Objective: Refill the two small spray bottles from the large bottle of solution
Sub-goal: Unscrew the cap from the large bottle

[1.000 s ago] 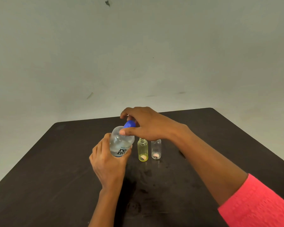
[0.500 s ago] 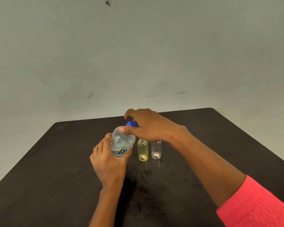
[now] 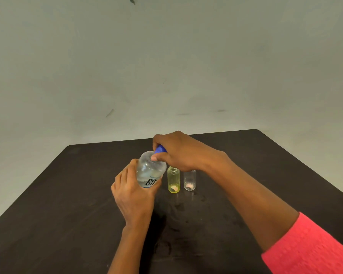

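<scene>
We record, left to right: large bottle (image 3: 150, 173), first small bottle (image 3: 173, 180), second small bottle (image 3: 190, 180); both small ones stand on the worktop (image 3: 67, 194)

Dark table (image 3: 67, 214), scuffed surface; pale grey-green wall (image 3: 166, 66) behind, few dark marks.

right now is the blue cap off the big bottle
No, the blue cap sits on the big bottle, gripped by the right hand.
</scene>
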Motion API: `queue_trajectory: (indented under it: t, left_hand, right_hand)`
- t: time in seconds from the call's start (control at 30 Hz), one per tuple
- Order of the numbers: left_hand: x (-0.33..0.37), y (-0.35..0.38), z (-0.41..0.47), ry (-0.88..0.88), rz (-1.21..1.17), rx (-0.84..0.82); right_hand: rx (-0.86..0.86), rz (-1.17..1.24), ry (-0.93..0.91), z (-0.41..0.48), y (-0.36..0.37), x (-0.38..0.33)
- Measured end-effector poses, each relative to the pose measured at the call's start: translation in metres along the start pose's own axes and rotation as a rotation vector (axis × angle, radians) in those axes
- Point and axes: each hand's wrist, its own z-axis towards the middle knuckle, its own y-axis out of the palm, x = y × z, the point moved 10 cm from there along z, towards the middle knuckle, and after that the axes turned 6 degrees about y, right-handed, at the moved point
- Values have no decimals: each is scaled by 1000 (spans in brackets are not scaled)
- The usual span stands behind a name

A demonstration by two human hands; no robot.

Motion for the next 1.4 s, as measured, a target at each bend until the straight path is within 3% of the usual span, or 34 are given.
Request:
queue_trajectory:
  t: [0.1, 0.2, 0.37, 0.47, 0.57, 0.77, 0.9, 1.03, 1.17, 1.23, 1.4]
  left_hand:
    - [0, -1, 1, -4, -3, 5]
    - [-2, -3, 1, -28, 2, 19]
    - [-7, -7, 2, -62, -10, 45]
    - [-10, -6, 1, -86, -23, 50]
    - [-12, -6, 2, -94, -40, 56]
    - [-13, -5, 1, -99, -44, 52]
    - [-12, -6, 1, -102, -50, 50]
    - [-10, -7, 0, -102, -57, 51]
    - [-11, -8, 0, -111, -73, 50]
    - [-10, -8, 1, -111, -80, 46]
    - [-6, -12, 2, -123, -97, 55]
  right_hand:
    - [5, 85, -108, -5, -11, -4]
    - [126, 272, -89, -11, -40, 13]
    - [494, 516, 152, -28, -76, 100]
    - [607, 543, 399, -40, -54, 170]
    - [631, 499, 572, -56, -21, 218]
    - [656, 415, 744, -76, 13, 265]
    - [682, 470, 897, -92, 22, 292]
    - [600, 526, 971, -98, 40, 306]
    - [531, 549, 975, -96, 44, 303]
    - [584, 514, 938, -95, 33, 295]
    - [866, 669, 562, -79, -11, 214]
